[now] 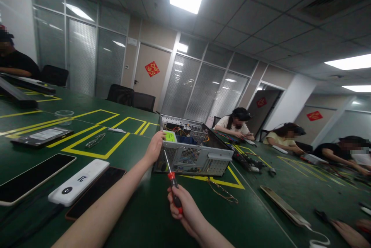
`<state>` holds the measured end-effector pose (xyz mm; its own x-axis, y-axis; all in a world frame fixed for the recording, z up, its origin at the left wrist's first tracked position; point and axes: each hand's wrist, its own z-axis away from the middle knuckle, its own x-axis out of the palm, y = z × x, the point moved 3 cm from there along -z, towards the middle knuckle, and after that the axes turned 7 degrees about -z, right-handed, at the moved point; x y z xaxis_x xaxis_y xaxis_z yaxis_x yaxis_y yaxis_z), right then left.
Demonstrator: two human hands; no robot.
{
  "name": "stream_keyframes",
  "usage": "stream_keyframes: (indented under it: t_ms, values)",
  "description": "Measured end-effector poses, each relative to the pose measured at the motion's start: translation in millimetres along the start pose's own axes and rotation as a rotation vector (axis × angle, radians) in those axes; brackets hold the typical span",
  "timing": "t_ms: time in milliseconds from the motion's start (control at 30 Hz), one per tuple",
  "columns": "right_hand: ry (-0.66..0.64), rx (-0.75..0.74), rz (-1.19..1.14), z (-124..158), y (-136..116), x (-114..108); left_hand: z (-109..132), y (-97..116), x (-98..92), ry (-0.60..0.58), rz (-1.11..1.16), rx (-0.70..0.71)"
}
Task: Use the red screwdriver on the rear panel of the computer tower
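Note:
An open computer case [214, 152] lies on the green table, its rear panel facing me and its inside full of cables. At its left end sits a power supply [171, 136] with a bright green label. My left hand [155, 148] grips this power supply at its left upper edge, the fingertips partly hidden. In my right hand [184, 203] is a screwdriver [173, 184] with a red and black handle, the fingers wrapped round it. Its shaft slants up toward the panel below the power supply; whether the tip touches a screw cannot be made out.
On the left lie a hard drive [43, 136], a phone [34, 178], a white power bank [79, 182], a dark phone [95, 192] and a clear cup [64, 116]. Loose wires [223, 192] lie before the case. Another phone [284, 205] rests at right; several people work around the table.

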<state>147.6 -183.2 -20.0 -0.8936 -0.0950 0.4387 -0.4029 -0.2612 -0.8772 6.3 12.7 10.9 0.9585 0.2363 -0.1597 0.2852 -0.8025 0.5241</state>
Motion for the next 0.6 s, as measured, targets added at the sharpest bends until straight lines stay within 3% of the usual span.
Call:
stream_keyframes:
  t_ms: [233,400,600]
  values:
    - [-0.028,0.069,-0.087,5,-8,9,0,0,0.3,-0.005,-0.011,-0.004]
    - [-0.04,0.256,-0.287,14,-26,23,0,0,-0.5,-0.006,-0.011,0.006]
    - [-0.105,0.327,-0.559,21,-57,33,0,-1,0.5,-0.001,-0.01,0.017]
